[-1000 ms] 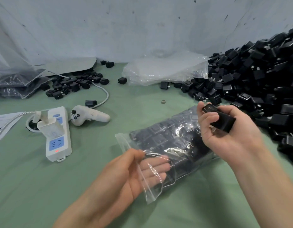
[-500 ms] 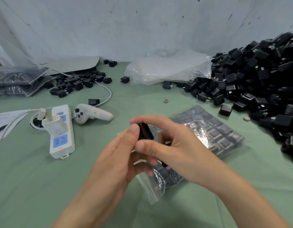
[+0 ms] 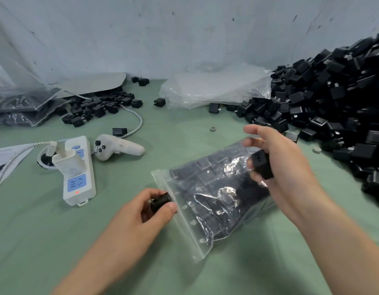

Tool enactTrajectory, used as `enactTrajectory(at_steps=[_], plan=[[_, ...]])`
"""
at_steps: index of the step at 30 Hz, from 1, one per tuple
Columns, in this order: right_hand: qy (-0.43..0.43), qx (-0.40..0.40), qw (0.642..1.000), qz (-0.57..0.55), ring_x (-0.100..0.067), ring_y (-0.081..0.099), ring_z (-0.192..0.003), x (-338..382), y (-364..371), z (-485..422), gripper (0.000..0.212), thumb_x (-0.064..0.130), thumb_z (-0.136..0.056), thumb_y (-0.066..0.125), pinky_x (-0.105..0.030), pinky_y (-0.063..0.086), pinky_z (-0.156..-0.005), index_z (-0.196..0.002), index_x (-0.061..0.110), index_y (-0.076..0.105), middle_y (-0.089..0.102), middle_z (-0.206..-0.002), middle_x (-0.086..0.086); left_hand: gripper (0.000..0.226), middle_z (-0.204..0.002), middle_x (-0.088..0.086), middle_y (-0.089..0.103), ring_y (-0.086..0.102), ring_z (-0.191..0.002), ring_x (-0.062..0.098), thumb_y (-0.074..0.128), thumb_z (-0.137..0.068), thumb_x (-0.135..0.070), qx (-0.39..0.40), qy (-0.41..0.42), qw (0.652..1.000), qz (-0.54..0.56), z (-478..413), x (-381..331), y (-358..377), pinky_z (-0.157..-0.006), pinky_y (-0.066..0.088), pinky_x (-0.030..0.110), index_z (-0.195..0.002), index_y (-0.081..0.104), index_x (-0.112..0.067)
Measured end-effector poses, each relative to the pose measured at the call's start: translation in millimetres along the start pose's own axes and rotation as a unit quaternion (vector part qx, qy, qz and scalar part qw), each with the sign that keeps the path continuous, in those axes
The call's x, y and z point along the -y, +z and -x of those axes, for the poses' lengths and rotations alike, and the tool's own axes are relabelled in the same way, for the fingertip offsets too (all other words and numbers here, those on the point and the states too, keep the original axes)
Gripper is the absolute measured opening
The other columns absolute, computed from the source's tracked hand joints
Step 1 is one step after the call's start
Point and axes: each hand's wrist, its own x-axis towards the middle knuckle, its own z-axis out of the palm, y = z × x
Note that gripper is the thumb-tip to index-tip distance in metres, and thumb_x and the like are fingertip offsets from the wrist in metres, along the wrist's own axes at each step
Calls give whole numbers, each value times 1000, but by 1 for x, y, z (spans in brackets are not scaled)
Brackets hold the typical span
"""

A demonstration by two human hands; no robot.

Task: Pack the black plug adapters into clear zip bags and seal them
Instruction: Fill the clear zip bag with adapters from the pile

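Head view: I see the left hand [image 3: 141, 216] pinching a black adapter [image 3: 161, 201] at the mouth of the zip bag [image 3: 214, 201] on the bench [image 3: 56, 241]; the right hand [image 3: 288, 167] grips a second adapter [image 3: 262, 165] above it.

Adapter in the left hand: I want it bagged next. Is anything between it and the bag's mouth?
Nothing visible. The left hand holds the adapter right at the mouth edge of the zip bag; whether that mouth is open is unclear.
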Motion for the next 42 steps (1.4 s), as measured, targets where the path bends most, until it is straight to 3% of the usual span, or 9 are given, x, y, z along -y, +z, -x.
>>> enactTrajectory(at_steps=[5,9,13,18,23,29,35,38,42], plan=[[23,-27,999,-17,-11,50,-51,-1,-8,-6,19,24,-98,52,-24,33,-39,-103,21,71,65,-80,3,35,-84,-15,70,63,-62,4,59,-65,-64,31,14,999,22,-3,4,7,-61,50,14,-97,63,-49],[27,-36,999,-30,-12,50,-49,1,-8,-7,19,23,-98,53,-23,33,-39,-105,19,70,64,-79,2,40,-76,2,70,60,-52,16,55,-70,-63,45,-14,996,74,-6,8,4,-51,51,23,-102,64,-40],[29,-38,998,-31,-12,49,-48,2,-8,-7,19,22,-98,52,-23,33,-39,-105,18,69,63,-79,2,57,-65,0,68,49,-44,13,52,-65,-68,33,-70,995,59,-8,13,6,-45,43,23,-108,47,-30],[30,-40,998,-29,-11,50,-49,0,-10,-8,19,20,-97,51,-23,35,-39,-105,18,69,64,-79,2,32,-69,-6,64,56,-58,9,57,-71,-59,70,-19,994,81,-9,13,11,-55,52,27,-101,67,-54],[30,-40,998,-33,-12,50,-50,0,-11,-8,19,18,-96,50,-23,34,-40,-104,19,68,63,-78,3,33,-81,-4,70,61,-65,5,68,-69,-50,64,8,989,135,-9,0,21,-62,50,18,-99,72,-36],[36,-38,998,-29,-11,49,-50,-2,-7,-6,20,17,-97,50,-22,34,-40,-103,19,69,63,-78,4,20,-84,-7,77,72,-75,14,67,-75,-55,27,-10,993,118,-12,-12,40,-63,51,12,-92,75,-48],[37,-33,998,-24,-12,50,-51,-2,-8,-5,21,17,-95,50,-23,34,-40,-103,19,69,63,-79,3,25,-83,10,76,73,-72,18,50,-102,-11,12,-86,971,224,-15,-10,30,-62,56,21,-104,75,-13],[35,-33,998,-27,-12,50,-51,-1,-9,-5,20,17,-95,50,-23,34,-40,-103,19,69,62,-80,3,26,-84,20,74,72,-68,26,55,-96,-17,-37,-130,930,342,-15,-16,24,-55,59,29,-88,73,0],[35,-33,998,-32,-12,50,-49,-1,-8,-5,20,16,-96,50,-23,34,-39,-102,19,69,62,-78,3,61,-78,13,74,75,-73,31,76,-58,-47,-14,-138,939,315,-2,-21,32,-56,60,32,-94,64,2]])
